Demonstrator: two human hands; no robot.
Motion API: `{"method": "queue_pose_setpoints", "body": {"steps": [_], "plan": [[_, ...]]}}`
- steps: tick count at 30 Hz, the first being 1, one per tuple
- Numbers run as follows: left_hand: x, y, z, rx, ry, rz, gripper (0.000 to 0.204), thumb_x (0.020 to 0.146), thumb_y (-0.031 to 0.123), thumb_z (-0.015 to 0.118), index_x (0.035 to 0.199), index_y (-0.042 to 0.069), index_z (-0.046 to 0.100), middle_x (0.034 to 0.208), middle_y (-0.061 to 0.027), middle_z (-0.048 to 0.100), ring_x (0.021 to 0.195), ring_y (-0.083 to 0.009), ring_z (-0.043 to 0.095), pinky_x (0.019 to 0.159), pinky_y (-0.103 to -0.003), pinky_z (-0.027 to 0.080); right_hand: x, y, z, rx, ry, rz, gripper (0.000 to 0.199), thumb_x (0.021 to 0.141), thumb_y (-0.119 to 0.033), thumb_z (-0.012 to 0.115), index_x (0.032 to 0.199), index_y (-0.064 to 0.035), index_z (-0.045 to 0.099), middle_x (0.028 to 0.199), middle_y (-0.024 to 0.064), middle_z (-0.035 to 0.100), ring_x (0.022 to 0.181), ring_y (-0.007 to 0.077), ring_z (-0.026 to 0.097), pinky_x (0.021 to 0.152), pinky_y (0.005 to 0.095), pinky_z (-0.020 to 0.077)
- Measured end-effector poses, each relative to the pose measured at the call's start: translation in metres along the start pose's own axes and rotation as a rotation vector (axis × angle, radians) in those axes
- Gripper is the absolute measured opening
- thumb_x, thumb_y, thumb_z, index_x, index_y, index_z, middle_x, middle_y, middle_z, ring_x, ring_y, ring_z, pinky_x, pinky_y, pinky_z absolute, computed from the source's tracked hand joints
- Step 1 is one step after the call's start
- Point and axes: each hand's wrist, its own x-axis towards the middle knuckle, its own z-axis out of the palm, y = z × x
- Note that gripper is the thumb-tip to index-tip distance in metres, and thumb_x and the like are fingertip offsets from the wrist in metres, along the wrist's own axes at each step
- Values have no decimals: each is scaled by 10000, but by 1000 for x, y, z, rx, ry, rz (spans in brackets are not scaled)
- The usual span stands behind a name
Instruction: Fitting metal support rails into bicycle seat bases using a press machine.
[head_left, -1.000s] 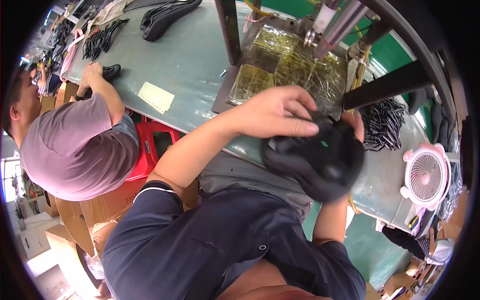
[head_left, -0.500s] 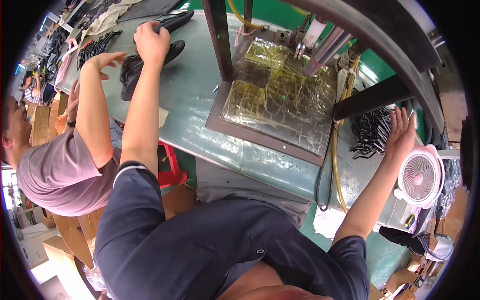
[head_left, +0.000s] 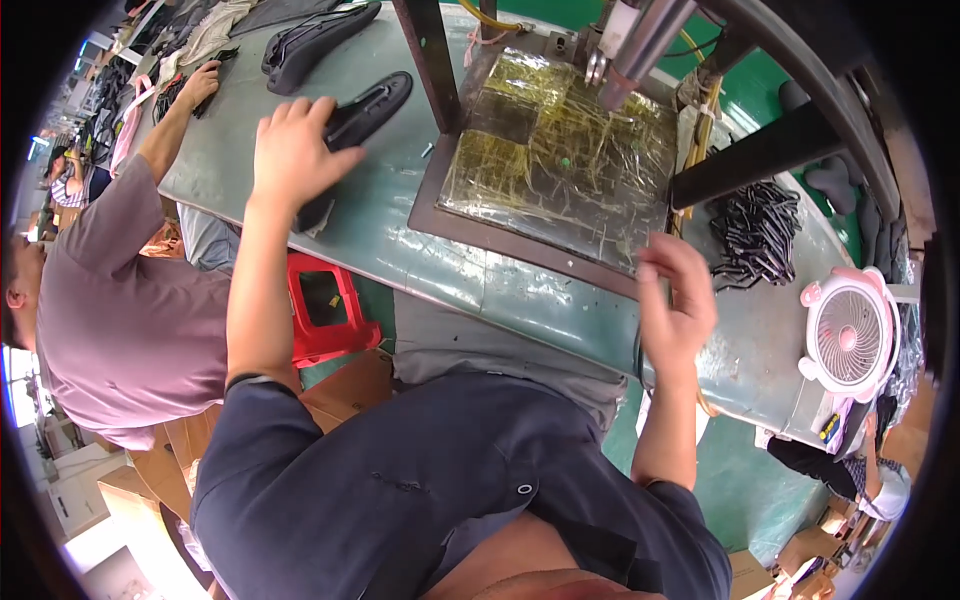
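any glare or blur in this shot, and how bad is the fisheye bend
Head view: glare streaks the wrinkled clear film on the press plate; the right hand is smeared by motion blur, while the left hand on the black saddle is sharper; the green table edge bows strongly, and a black ring frames the picture.

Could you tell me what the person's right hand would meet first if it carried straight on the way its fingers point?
Probably the taped, foil-covered press plate just beyond the right hand; its fingertips already hover near the plate's dark front rim, though height is unclear.
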Motion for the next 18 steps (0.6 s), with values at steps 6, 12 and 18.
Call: {"method": "queue_pose_setpoints", "body": {"steps": [6, 12, 18], "plan": [[-52, 138, -47, -370, -105, -115, 506, 795, 373, 859, 1071, 0, 657, 1018, -198, 692, 977, -431, 701, 850, -525, 586, -13, -26, 72, 181, -343, -28, 521, 921, -104, 837, 1390, 26, 650, 1355, 204, 687, 1134, 303, 720, 981, 374, 597], [7, 209, -20, -885, -230, -117, 631, 890, 369, 828, 1201, -100, 542, 899, -244, 725, 842, -408, 766, 753, -503, 611, -25, -56, 97, -36, -339, 105, 1195, 802, -326, 944, 1649, 117, 227, 1499, 372, 479, 1270, 533, 626, 1064, 498, 564], [39, 210, 1, -1704, -404, -183, 678, 1014, 186, 793, 1527, -128, 479, 1275, -197, 703, 1146, -173, 701, 969, -308, 583, 13, -10, 82, -393, 56, -138, 636, 842, -175, 812, 1415, 15, 613, 1317, 230, 669, 1104, 432, 678, 955, 492, 588]]}}
